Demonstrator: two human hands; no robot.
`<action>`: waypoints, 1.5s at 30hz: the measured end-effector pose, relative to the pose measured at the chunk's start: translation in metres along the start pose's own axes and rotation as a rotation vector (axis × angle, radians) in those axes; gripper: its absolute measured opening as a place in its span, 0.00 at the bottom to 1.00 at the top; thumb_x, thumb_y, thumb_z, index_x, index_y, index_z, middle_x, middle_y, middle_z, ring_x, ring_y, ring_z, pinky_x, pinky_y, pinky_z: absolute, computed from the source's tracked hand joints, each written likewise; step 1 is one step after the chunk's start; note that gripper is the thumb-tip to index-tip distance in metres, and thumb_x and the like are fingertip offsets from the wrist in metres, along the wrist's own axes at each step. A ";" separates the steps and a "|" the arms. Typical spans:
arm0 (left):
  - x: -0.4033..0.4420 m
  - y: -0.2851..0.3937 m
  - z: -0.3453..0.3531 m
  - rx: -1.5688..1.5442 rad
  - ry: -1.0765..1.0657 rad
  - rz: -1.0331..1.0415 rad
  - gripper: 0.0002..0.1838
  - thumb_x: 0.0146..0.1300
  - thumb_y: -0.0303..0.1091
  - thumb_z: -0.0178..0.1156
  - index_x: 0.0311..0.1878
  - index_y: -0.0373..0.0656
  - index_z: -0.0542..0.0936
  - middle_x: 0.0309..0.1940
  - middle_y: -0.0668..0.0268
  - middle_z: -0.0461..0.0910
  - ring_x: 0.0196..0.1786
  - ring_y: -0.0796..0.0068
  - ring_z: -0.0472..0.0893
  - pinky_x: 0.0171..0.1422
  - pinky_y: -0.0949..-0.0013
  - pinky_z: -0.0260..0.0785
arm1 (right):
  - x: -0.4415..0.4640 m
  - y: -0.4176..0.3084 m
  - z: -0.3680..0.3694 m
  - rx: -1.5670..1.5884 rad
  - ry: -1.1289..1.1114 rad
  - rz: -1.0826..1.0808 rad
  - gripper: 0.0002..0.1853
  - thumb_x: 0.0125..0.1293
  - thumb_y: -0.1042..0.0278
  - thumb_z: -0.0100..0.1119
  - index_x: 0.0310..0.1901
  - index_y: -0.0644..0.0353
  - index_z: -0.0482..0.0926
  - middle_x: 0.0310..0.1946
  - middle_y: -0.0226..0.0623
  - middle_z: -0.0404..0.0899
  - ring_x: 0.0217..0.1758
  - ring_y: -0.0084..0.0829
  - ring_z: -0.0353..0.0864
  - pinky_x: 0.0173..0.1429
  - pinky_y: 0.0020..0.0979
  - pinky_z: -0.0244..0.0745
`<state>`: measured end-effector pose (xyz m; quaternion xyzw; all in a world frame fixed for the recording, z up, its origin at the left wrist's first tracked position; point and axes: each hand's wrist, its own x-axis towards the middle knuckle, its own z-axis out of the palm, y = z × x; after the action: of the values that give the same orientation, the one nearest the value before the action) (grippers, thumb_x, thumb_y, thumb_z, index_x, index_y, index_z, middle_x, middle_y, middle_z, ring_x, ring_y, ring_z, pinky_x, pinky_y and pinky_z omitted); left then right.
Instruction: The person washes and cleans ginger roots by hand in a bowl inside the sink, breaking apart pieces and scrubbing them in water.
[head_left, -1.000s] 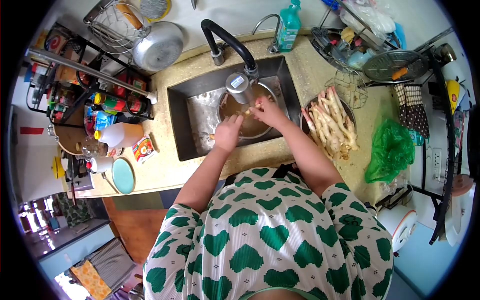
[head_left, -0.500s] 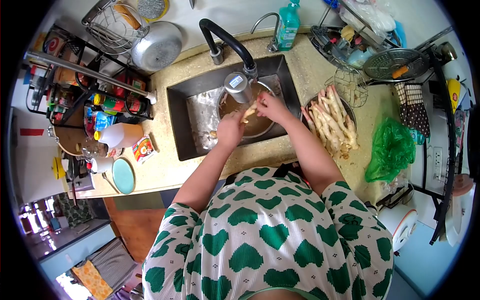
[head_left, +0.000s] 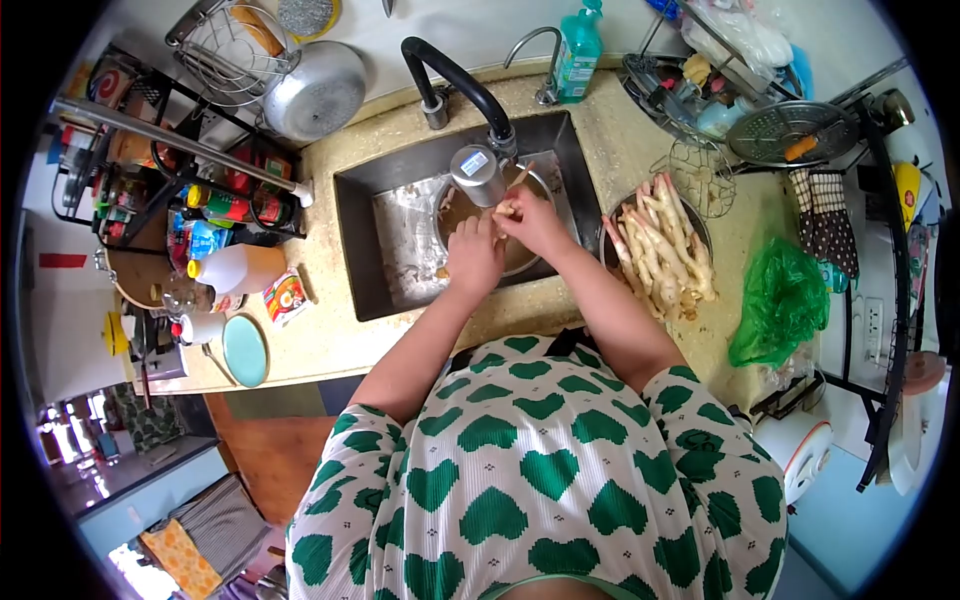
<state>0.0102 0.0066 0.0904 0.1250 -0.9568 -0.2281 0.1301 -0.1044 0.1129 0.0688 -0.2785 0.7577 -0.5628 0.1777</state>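
Both of my hands meet over a round metal bowl [head_left: 534,262] of cloudy water in the sink [head_left: 362,262]. A pale chicken foot [head_left: 521,176] sticks up from my right hand [head_left: 532,222], whose fingers are closed on it. My left hand [head_left: 475,252] presses against the lower end of the same foot, its fingers curled and partly hiding it. The black faucet's wide silver head [head_left: 478,176] hangs over the bowl, just above my hands. To the right of the sink, another bowl [head_left: 708,233] holds a heap of chicken feet [head_left: 663,245].
A green plastic bag [head_left: 783,302] and a wire rack [head_left: 700,178] lie on the right of the counter. A green soap bottle [head_left: 578,55] stands behind the sink. Left are a jug [head_left: 240,270], a teal lid [head_left: 245,351] and a shelf of bottles.
My left hand has moved right, closer to my right hand. The chicken foot between them has turned and now points up toward the faucet base.
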 end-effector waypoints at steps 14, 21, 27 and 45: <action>-0.012 -0.004 -0.012 0.084 0.005 0.120 0.35 0.54 0.28 0.63 0.68 0.43 0.68 0.40 0.59 0.73 0.45 0.57 0.73 0.49 0.58 0.66 | 0.005 0.023 -0.003 0.210 -0.115 0.171 0.21 0.64 0.66 0.63 0.52 0.66 0.65 0.32 0.47 0.82 0.28 0.33 0.85 0.34 0.32 0.78; -0.014 -0.008 -0.004 0.172 0.017 0.151 0.37 0.53 0.33 0.64 0.68 0.38 0.67 0.40 0.60 0.73 0.44 0.61 0.73 0.49 0.60 0.66 | 0.002 0.020 0.001 -0.043 -0.075 0.070 0.17 0.67 0.66 0.59 0.50 0.64 0.66 0.32 0.48 0.81 0.26 0.35 0.85 0.32 0.34 0.79; -0.012 -0.012 -0.002 0.236 0.000 0.205 0.39 0.54 0.34 0.64 0.71 0.37 0.64 0.40 0.61 0.72 0.45 0.62 0.72 0.51 0.61 0.66 | 0.006 0.015 -0.005 0.021 -0.028 0.192 0.23 0.67 0.63 0.59 0.57 0.65 0.66 0.28 0.47 0.83 0.25 0.35 0.86 0.31 0.35 0.80; 0.001 -0.025 -0.019 -0.033 -0.404 -0.300 0.20 0.60 0.53 0.62 0.47 0.49 0.83 0.35 0.57 0.85 0.39 0.53 0.84 0.43 0.55 0.75 | 0.004 0.028 -0.013 -0.312 -0.103 0.121 0.22 0.63 0.60 0.63 0.54 0.65 0.73 0.33 0.50 0.84 0.37 0.46 0.86 0.42 0.38 0.79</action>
<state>0.0192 -0.0233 0.0950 0.2152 -0.9303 -0.2806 -0.0969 -0.1214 0.1261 0.0458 -0.2852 0.8411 -0.4117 0.2045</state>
